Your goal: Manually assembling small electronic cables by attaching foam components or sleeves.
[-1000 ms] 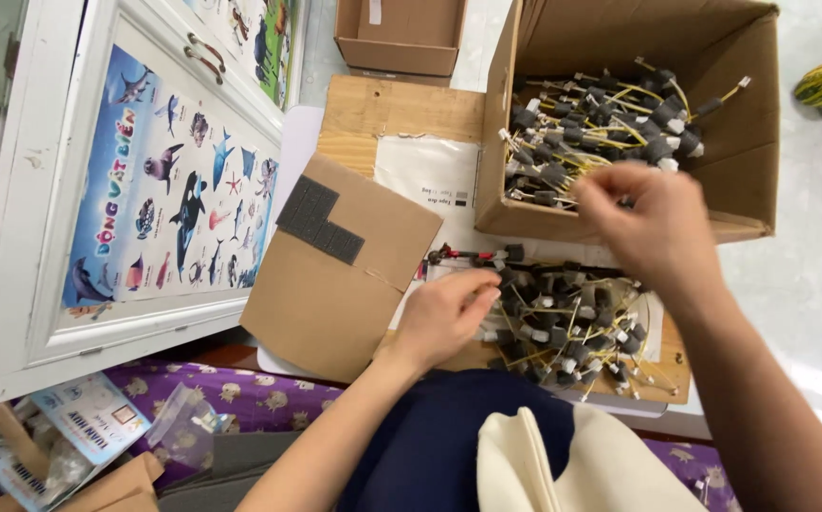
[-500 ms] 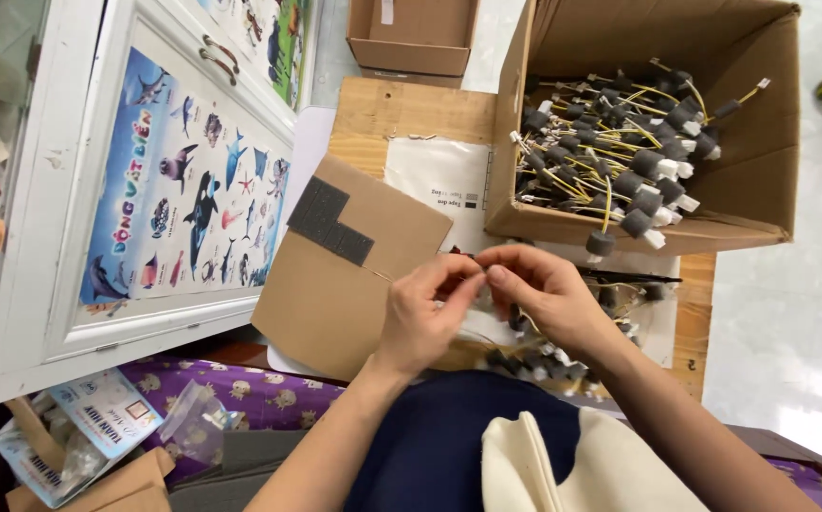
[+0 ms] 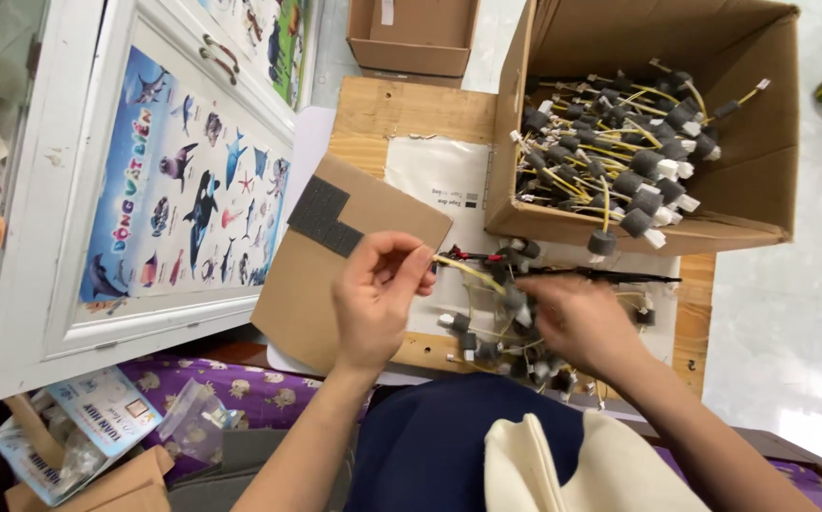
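My left hand pinches one end of a thin yellow wire with a small black foam cylinder on it, held above a wooden board. My right hand is blurred and rests on a pile of the same wired foam pieces on the board; whether it grips one is unclear. A black cable tie lies just beyond that hand. A large open cardboard box at the upper right holds many more wired foam pieces.
A flat cardboard sheet with dark foam pads lies left of my hands. A white cabinet door with a sea-animal poster stands at the left. A small cardboard box sits at the top. A cream cloth lies on my lap.
My hands were together at the centre; now they have parted. The left keeps the wire while the right has dropped onto the pile. Earlier still, the right hand was at the big box.
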